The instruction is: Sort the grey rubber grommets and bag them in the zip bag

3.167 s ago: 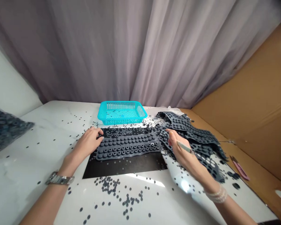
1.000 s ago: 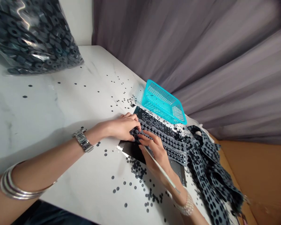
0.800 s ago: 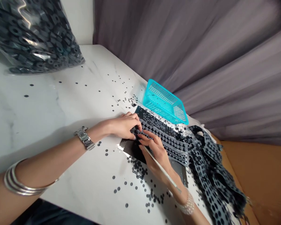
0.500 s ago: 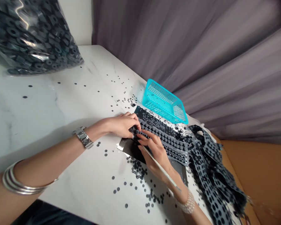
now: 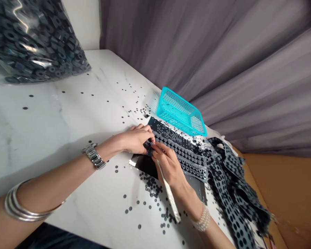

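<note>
A dark grey sheet of punched foam-like rings [image 5: 189,157] lies on a black glossy board [image 5: 147,166]. My left hand [image 5: 138,139] is closed on the sheet's left end, thumb and fingers pinching it. Right beside it, my right hand [image 5: 168,162] has its fingertips pressed together at the same end of the sheet. A slim white stick-like tool [image 5: 171,197] is held in that hand, its long end pointing down toward me. The tool's tip and whatever the right fingertips touch are hidden between the hands.
Small black discs [image 5: 152,185] are scattered over the white marbled table [image 5: 75,117]. A turquoise basket [image 5: 181,110] stands behind the board. Punched strips [image 5: 228,186] are heaped at the right. A clear bag of grey rings [image 5: 38,45] sits at the far left.
The white tool has swung in my right hand, so its long end now points more steeply toward me. My right fingers have curled in closer. My left hand still pinches the sheet.
</note>
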### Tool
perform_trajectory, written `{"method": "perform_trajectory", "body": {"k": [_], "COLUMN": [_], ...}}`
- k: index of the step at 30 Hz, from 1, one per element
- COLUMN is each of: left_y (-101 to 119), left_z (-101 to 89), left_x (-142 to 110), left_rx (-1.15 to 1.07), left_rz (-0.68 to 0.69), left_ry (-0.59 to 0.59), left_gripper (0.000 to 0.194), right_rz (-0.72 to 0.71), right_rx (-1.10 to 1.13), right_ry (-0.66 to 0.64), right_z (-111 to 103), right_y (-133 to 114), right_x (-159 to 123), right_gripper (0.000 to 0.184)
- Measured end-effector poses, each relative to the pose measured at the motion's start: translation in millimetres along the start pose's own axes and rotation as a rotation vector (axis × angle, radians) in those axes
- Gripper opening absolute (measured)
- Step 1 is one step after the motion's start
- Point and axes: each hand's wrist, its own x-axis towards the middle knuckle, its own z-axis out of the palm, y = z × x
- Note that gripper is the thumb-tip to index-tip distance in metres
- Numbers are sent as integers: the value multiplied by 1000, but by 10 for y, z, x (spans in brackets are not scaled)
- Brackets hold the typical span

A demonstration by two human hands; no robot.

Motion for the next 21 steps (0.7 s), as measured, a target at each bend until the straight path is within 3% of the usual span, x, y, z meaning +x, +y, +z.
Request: {"method": "perform_trajectory", "body": {"k": [5,8,10,14,21], "left_y": [37,31,17,-20,-39], "left_z": [-23,-55,-79,-89,-2], "left_x": [-2,-14,-28,-41,5], "left_rx": [7,7,-15,-69,0], "left_rz": [-32,-19,-21,-16,15], "left_ry": [-18,-21,-42,-48,9], "left_gripper": [35,37,38,40,35], "right_rz": [247,407,431,325,200], "right_rx": [27,46,98,193,176], "right_ry": [314,223,124,-3,-43], "right_z": [-151,-269,-288,-215,-145], "right_y": [44,74,85,58,35], "right_x": [68,112,113,99,111], "right_gripper": [15,9,9,9,10]}}
